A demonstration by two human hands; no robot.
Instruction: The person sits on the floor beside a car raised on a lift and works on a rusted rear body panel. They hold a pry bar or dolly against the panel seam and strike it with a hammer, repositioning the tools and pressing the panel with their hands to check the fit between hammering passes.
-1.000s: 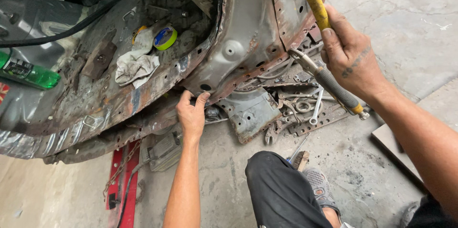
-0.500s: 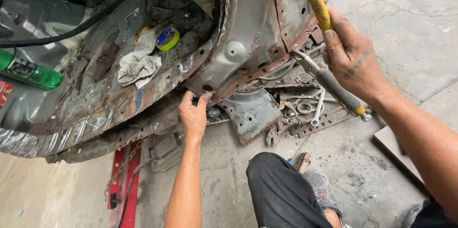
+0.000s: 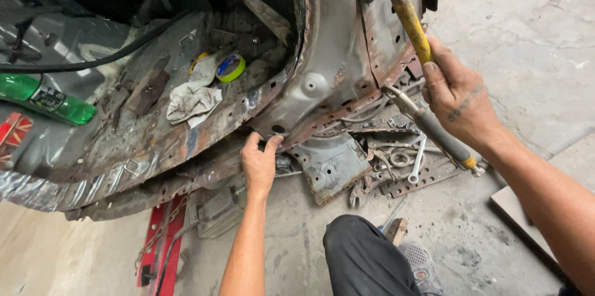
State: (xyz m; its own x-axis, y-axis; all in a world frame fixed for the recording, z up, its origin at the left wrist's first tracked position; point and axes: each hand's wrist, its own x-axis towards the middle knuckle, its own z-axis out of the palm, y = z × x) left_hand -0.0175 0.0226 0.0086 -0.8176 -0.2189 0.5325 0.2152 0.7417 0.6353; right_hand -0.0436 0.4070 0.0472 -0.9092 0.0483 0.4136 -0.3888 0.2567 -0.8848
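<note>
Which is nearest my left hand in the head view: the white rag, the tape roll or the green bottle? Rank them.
From the left hand:
1. White rag, up and left on the rusty panel.
2. Yellow-green tape roll, just past the rag.
3. Green bottle, far left.
</note>
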